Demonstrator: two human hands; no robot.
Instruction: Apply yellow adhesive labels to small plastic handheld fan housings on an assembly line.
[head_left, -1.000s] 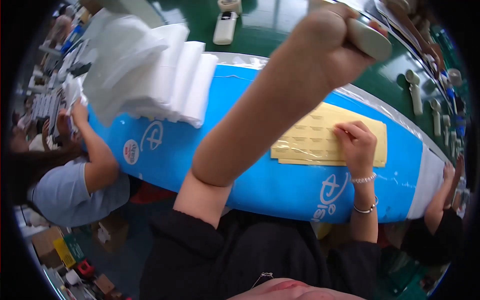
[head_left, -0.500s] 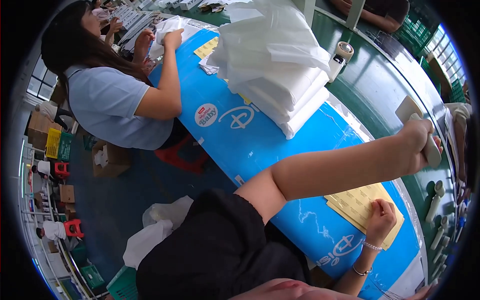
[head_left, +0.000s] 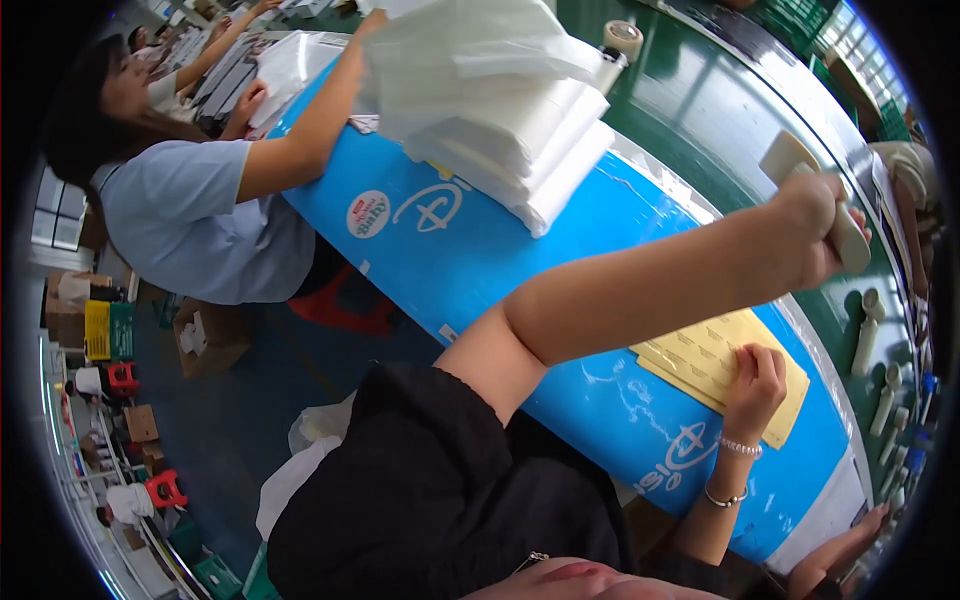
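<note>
Left hand (head_left: 815, 225) is raised at approx. 2 o'clock, clenched around a beige handheld tool (head_left: 845, 235). Right hand (head_left: 755, 385), fingers released, presses on yellow sheets (head_left: 700, 355) at 4 o'clock on the blue desk (head_left: 500, 270). White stack (head_left: 510, 110) lies at 12.

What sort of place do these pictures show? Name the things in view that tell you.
Probably a factory packing line: a long table with a blue cover, a stack of white bags, yellow label sheets, and another worker alongside.

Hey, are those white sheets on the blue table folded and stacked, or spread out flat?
Folded and stacked: the white sheets sit piled in layers, folded edges showing, on the blue table.
</note>
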